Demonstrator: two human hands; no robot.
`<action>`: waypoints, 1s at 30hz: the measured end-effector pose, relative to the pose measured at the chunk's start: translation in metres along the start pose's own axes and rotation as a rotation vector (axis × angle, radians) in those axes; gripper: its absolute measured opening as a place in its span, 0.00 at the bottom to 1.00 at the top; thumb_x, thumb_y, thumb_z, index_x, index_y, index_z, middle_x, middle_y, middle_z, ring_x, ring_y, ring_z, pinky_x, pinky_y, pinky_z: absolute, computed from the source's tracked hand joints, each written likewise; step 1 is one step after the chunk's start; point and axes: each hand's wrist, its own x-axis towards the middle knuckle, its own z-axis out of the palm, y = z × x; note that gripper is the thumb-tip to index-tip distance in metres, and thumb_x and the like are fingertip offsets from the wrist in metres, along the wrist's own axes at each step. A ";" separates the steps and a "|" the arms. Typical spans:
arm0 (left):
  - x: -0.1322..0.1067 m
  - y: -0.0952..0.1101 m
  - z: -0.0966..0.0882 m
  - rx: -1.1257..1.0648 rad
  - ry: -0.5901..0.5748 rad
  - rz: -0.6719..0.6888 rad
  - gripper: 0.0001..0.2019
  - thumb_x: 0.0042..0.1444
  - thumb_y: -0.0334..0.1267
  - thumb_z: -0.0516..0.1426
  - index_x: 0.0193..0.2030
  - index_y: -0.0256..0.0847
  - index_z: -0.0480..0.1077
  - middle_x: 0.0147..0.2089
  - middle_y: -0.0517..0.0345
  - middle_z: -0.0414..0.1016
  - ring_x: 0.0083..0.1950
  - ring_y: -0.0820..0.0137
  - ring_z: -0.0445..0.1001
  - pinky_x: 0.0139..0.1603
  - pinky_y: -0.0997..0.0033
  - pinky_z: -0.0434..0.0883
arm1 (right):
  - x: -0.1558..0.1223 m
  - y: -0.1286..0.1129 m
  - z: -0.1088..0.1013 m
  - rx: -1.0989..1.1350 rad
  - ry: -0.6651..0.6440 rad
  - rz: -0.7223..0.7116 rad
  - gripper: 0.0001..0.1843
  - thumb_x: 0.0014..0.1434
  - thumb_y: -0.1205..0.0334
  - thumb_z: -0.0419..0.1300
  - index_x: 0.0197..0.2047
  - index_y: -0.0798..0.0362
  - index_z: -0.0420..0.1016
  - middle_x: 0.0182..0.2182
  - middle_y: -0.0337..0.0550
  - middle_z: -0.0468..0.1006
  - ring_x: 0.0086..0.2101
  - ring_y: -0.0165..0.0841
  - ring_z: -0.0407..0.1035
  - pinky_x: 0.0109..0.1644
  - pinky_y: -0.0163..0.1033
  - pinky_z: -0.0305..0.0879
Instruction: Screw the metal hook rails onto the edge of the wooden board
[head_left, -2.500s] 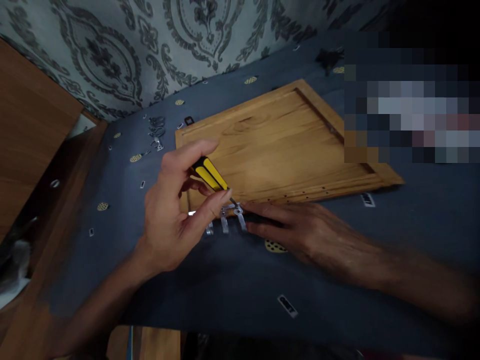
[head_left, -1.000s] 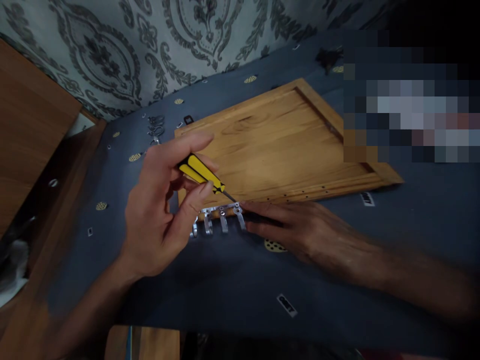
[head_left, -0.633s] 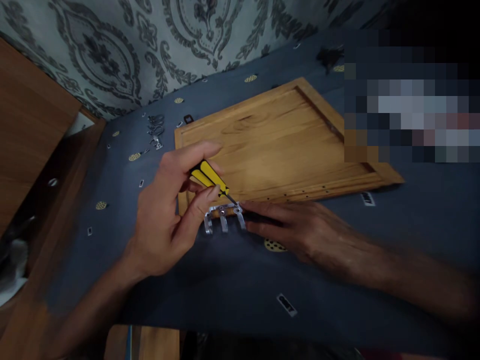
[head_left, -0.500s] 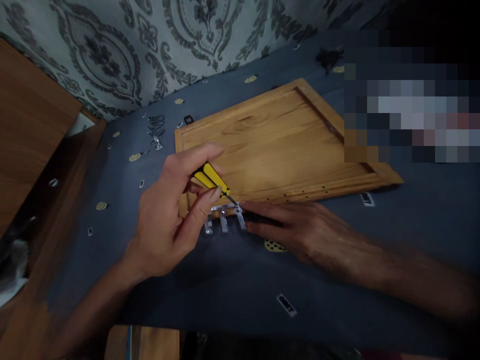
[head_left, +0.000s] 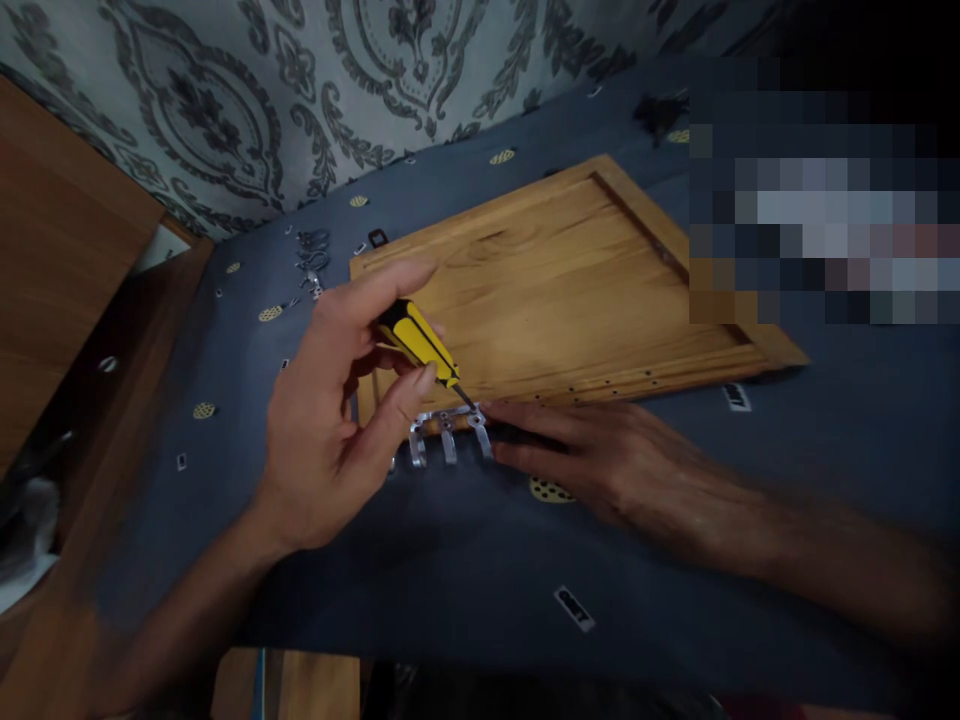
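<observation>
My left hand [head_left: 315, 420] is closed round a yellow and black screwdriver [head_left: 421, 345], its shaft tilted down to the right. The screwdriver's tip meets the right end of a shiny metal hook rack [head_left: 448, 440], at a screw spot above the last hook. This rack lies along the near edge of a framed wooden panel [head_left: 540, 290], several hooks jutting toward me. From the right, my right hand [head_left: 630, 460] has its fingertips on the rack's right end, one at the plate and one beside the hook. Its thumb cannot be made out clearly.
Loose metal hooks [head_left: 311, 255] lie on the dark blue patterned cloth [head_left: 465, 570], left of the panel. A small brown buckle-like piece [head_left: 377, 238] is by its far left corner. Small dark holes dot the panel's near edge. Wooden furniture [head_left: 67, 260] stands at left. A blurred-out patch covers the upper right.
My left hand has opened slightly round the screwdriver handle and shifted a little up and left, turning the handle. The tip stays on the rack. My right hand has barely moved.
</observation>
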 end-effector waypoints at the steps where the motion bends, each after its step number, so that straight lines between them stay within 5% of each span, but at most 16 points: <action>1: 0.000 0.000 0.000 -0.013 -0.011 -0.015 0.26 0.67 0.28 0.59 0.67 0.58 0.66 0.62 0.58 0.72 0.56 0.63 0.77 0.55 0.54 0.81 | 0.001 0.000 -0.001 0.005 -0.002 0.005 0.31 0.57 0.80 0.53 0.61 0.47 0.75 0.66 0.51 0.72 0.46 0.42 0.81 0.45 0.46 0.80; 8: -0.001 -0.005 0.004 0.197 0.059 0.125 0.24 0.64 0.33 0.64 0.64 0.58 0.69 0.53 0.60 0.76 0.48 0.64 0.77 0.46 0.58 0.81 | 0.003 -0.001 -0.004 -0.002 -0.004 -0.015 0.31 0.57 0.80 0.54 0.61 0.50 0.74 0.66 0.53 0.73 0.47 0.42 0.80 0.48 0.46 0.79; 14: -0.001 -0.002 0.000 0.033 -0.024 -0.014 0.23 0.67 0.33 0.59 0.66 0.59 0.65 0.60 0.57 0.72 0.55 0.61 0.77 0.56 0.52 0.81 | 0.002 0.000 -0.004 -0.006 -0.024 -0.006 0.33 0.55 0.80 0.55 0.62 0.48 0.74 0.66 0.52 0.72 0.45 0.41 0.81 0.45 0.46 0.80; 21: -0.002 -0.002 0.004 0.228 0.057 0.049 0.21 0.65 0.36 0.64 0.62 0.59 0.69 0.53 0.59 0.75 0.46 0.63 0.77 0.44 0.57 0.82 | 0.008 -0.005 -0.012 0.020 -0.052 -0.001 0.31 0.55 0.81 0.53 0.58 0.52 0.77 0.65 0.54 0.74 0.46 0.44 0.81 0.46 0.48 0.80; 30: -0.001 -0.003 0.002 0.030 -0.011 -0.063 0.22 0.65 0.34 0.63 0.63 0.57 0.67 0.52 0.55 0.73 0.50 0.62 0.77 0.50 0.55 0.81 | 0.003 -0.003 -0.006 0.012 -0.028 0.002 0.30 0.57 0.80 0.53 0.60 0.51 0.75 0.66 0.54 0.72 0.46 0.44 0.81 0.46 0.48 0.80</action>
